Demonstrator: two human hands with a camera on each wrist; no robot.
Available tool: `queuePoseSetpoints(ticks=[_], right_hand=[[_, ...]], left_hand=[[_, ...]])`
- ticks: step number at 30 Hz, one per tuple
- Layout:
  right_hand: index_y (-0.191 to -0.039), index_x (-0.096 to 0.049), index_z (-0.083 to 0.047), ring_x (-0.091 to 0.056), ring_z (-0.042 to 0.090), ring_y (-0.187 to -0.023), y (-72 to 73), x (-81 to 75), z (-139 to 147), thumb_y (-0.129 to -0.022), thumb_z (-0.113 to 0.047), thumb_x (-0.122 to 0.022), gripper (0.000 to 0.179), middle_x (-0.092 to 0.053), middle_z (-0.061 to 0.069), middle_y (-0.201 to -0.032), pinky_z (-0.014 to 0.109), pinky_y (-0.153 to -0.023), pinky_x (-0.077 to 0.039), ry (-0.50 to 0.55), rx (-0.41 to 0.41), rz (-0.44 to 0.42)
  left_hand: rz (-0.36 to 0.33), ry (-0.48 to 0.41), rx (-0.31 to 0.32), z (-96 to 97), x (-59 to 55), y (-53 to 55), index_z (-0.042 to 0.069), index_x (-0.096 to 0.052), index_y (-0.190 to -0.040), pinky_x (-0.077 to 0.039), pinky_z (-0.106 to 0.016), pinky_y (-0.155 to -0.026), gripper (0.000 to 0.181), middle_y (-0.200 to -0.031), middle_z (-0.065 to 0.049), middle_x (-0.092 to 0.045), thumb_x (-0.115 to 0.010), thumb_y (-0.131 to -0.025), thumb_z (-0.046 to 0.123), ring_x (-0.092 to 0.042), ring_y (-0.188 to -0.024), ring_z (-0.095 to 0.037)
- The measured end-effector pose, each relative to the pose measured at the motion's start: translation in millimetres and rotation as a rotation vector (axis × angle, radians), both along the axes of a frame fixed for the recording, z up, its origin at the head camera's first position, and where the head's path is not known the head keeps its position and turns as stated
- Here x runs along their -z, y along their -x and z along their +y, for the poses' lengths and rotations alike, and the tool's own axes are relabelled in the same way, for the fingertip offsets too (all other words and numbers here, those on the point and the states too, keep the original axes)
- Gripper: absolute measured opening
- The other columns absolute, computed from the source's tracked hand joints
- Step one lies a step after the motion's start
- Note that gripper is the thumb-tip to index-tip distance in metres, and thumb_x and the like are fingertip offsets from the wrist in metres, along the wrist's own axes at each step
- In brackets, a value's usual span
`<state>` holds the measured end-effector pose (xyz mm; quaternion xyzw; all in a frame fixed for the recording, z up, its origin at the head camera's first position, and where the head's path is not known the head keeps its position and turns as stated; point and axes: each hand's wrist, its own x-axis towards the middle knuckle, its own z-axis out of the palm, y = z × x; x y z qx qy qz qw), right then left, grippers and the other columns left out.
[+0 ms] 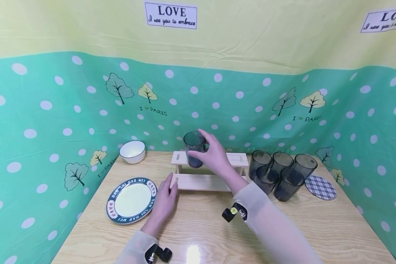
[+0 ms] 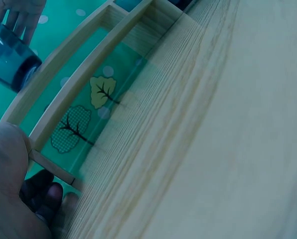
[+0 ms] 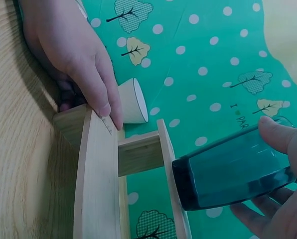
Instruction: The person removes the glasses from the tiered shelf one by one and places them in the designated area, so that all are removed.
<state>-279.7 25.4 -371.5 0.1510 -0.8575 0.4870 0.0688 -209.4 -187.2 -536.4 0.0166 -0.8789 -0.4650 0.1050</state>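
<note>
A two-step wooden rack (image 1: 201, 182) stands toward the back of the table. My right hand (image 1: 214, 154) grips a dark tinted glass (image 1: 194, 146) between thumb and fingers, upright at the left part of the rack's upper step. In the right wrist view the base of the glass (image 3: 228, 169) is right at the upper board. With my left hand (image 1: 165, 201) I hold the left end of the lower step. The thumb lies on the board's top there and the other fingers curl at its end, as the right wrist view shows.
Several more dark glasses (image 1: 265, 180) stand grouped right of the rack, beside a round plaid mat (image 1: 321, 187). To the left are a white bowl (image 1: 133, 153) at the back and a blue-rimmed plate (image 1: 132, 201). A dotted green curtain (image 1: 214, 106) hangs behind the table.
</note>
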Motion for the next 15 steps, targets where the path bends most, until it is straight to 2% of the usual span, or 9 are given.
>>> queuePoseSetpoints(ticks=[10,15], right_hand=[[-0.168,-0.047,-0.036,-0.048,0.031,-0.152,-20.4,-8.2,10.4,-0.089,-0.038,-0.096,0.093,-0.048,0.002,-0.168,0.059,-0.118,-0.049,0.015,-0.001,0.007],[-0.168,-0.048,-0.036,-0.049,0.030,-0.151,-29.9,-12.4,19.1,-0.088,-0.036,-0.097,0.094,-0.050,0.002,-0.166,0.053,-0.116,-0.052,0.033,-0.023,0.019]], left_hand=[[0.011,0.016,-0.004,0.0,0.9,1.2,0.003,-0.038,-0.170,-0.042,-0.063,-0.122,0.059,-0.154,-0.029,-0.056,-0.051,-0.118,0.029,-0.054,-0.144,-0.047],[0.012,0.015,-0.006,-0.3,1.5,1.7,0.004,-0.038,-0.171,-0.042,-0.063,-0.122,0.060,-0.154,-0.029,-0.057,-0.051,-0.118,0.029,-0.055,-0.143,-0.046]])
